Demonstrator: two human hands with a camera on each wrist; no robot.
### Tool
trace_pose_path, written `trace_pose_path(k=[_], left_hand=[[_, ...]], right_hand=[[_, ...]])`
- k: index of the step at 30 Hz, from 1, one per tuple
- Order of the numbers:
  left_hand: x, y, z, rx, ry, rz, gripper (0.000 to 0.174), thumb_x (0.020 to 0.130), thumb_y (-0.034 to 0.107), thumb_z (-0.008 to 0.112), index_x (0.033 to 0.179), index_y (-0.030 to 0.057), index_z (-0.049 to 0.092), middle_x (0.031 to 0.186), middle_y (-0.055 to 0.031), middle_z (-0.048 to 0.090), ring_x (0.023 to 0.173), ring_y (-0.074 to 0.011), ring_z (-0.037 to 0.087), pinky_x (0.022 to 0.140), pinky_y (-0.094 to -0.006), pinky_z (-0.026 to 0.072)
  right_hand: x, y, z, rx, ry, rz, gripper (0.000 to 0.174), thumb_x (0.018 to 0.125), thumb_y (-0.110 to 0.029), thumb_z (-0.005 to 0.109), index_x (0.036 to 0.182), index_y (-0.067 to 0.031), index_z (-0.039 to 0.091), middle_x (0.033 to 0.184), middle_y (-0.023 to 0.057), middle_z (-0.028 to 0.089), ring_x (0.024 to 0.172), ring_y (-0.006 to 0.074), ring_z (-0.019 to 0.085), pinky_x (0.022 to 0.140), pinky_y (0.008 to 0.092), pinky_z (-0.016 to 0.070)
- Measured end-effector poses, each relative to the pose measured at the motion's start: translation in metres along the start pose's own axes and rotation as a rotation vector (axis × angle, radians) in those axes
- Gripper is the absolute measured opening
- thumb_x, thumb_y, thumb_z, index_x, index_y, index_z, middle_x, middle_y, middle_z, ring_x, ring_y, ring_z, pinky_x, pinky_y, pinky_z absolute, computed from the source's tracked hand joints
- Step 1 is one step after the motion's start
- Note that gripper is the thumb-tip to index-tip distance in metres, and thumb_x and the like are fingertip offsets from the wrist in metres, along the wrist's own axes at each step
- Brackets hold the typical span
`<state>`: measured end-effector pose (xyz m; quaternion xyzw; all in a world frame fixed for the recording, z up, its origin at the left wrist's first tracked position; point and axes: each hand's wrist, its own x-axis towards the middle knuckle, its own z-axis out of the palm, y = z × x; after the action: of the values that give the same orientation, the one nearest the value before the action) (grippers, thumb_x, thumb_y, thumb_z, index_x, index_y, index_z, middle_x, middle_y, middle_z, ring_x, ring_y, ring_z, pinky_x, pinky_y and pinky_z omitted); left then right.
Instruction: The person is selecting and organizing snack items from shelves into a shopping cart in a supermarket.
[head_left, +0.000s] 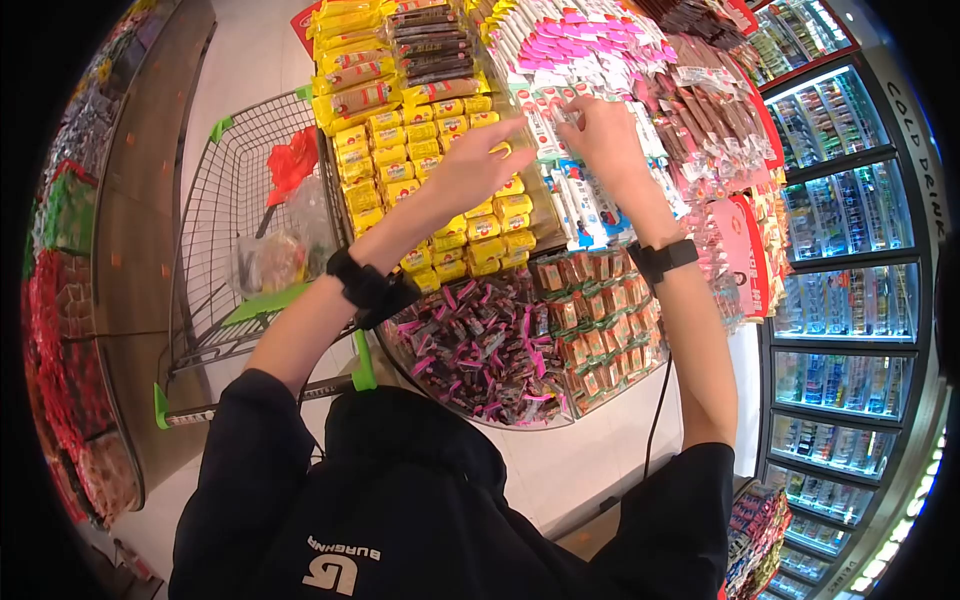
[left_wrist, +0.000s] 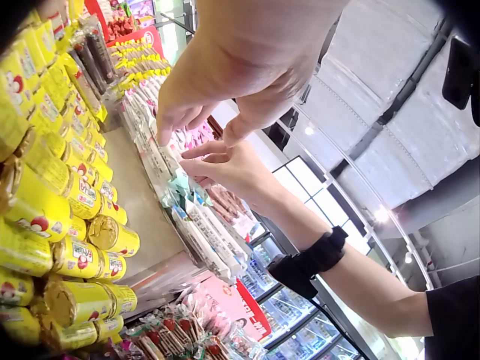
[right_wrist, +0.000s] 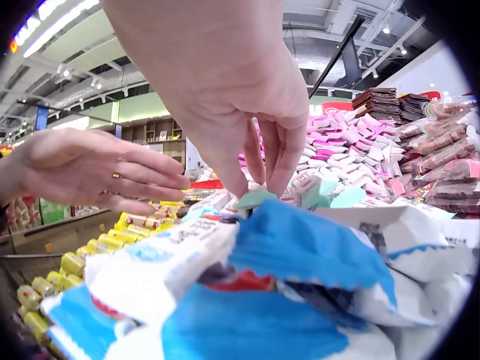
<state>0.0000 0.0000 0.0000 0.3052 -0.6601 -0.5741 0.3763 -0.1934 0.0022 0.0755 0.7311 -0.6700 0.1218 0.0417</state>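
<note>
My right hand point(head_left: 608, 145) reaches down into a row of white packets point(head_left: 543, 112). In the right wrist view, the thumb and fingers of that hand point(right_wrist: 232, 90) close around the pale green end of a packet point(right_wrist: 256, 199), just behind blue-and-white packets point(right_wrist: 307, 244). My left hand point(head_left: 472, 172) hovers over the yellow cylindrical packs point(head_left: 405, 160), holding nothing. Its fingers are extended, with a ring on one of them, as the right wrist view shows of the hand point(right_wrist: 94, 169). Both hands are close together in the left wrist view.
A shopping cart point(head_left: 190, 215) with a red bag and clear bags stands left of the display. Purple-wrapped sweets point(head_left: 475, 350) and brown packets point(head_left: 605, 325) fill the near bins. Drink fridges point(head_left: 845, 300) line the right side; another shelf point(head_left: 140, 200) runs along the left.
</note>
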Motion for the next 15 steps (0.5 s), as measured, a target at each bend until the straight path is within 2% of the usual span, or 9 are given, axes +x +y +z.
trace_pose_path(k=[2, 5, 8, 11, 15], left_hand=[[0.012, -0.006, 0.007, 0.181, -0.014, 0.066, 0.056, 0.096, 0.032, 0.060, 0.141, 0.0026, 0.047, 0.138, -0.0139, 0.055, 0.118, -0.0183, 0.056, 0.098, -0.0304, 0.0450], [0.017, -0.007, 0.009, 0.155, -0.098, -0.047, 0.058, 0.097, 0.032, 0.059, 0.143, 0.0017, 0.044, 0.140, -0.0150, 0.053, 0.120, -0.0207, 0.056, 0.100, -0.0319, 0.0442], [0.022, -0.014, 0.016, 0.137, -0.082, 0.036, 0.059, 0.098, 0.032, 0.057, 0.145, 0.0011, 0.040, 0.144, -0.0164, 0.049, 0.122, -0.0233, 0.055, 0.102, -0.0329, 0.0428], [0.021, -0.010, 0.014, 0.153, -0.113, 0.018, 0.061, 0.098, 0.031, 0.056, 0.147, 0.0002, 0.036, 0.146, -0.0168, 0.046, 0.126, -0.0249, 0.054, 0.105, -0.0327, 0.0414], [0.023, -0.016, 0.012, 0.122, -0.113, 0.055, 0.057, 0.098, 0.029, 0.056, 0.145, -0.0004, 0.040, 0.148, -0.0172, 0.043, 0.130, -0.0244, 0.049, 0.108, -0.0353, 0.0393]], right_hand=[[-0.003, -0.001, -0.004, -0.045, -0.051, 0.013, 0.018, 0.083, -0.014, 0.069, 0.092, 0.0009, 0.071, 0.089, 0.0249, 0.068, 0.083, 0.0380, 0.067, 0.077, 0.0449, 0.0541], [-0.005, 0.005, 0.010, -0.028, 0.036, -0.159, 0.015, 0.085, -0.011, 0.065, 0.087, 0.0038, 0.069, 0.087, 0.0253, 0.066, 0.081, 0.0398, 0.066, 0.075, 0.0473, 0.0531], [-0.008, 0.013, 0.006, -0.013, 0.116, -0.244, 0.014, 0.086, -0.008, 0.062, 0.087, 0.0036, 0.069, 0.086, 0.0249, 0.064, 0.081, 0.0409, 0.064, 0.075, 0.0485, 0.0526], [-0.014, 0.016, 0.012, -0.017, 0.060, -0.233, 0.013, 0.086, -0.007, 0.060, 0.088, 0.0022, 0.068, 0.088, 0.0253, 0.064, 0.083, 0.0416, 0.064, 0.076, 0.0485, 0.0527], [-0.016, 0.017, 0.009, 0.000, 0.040, -0.239, 0.013, 0.086, -0.004, 0.057, 0.092, 0.0012, 0.067, 0.089, 0.0257, 0.063, 0.088, 0.0421, 0.063, 0.078, 0.0481, 0.0526]])
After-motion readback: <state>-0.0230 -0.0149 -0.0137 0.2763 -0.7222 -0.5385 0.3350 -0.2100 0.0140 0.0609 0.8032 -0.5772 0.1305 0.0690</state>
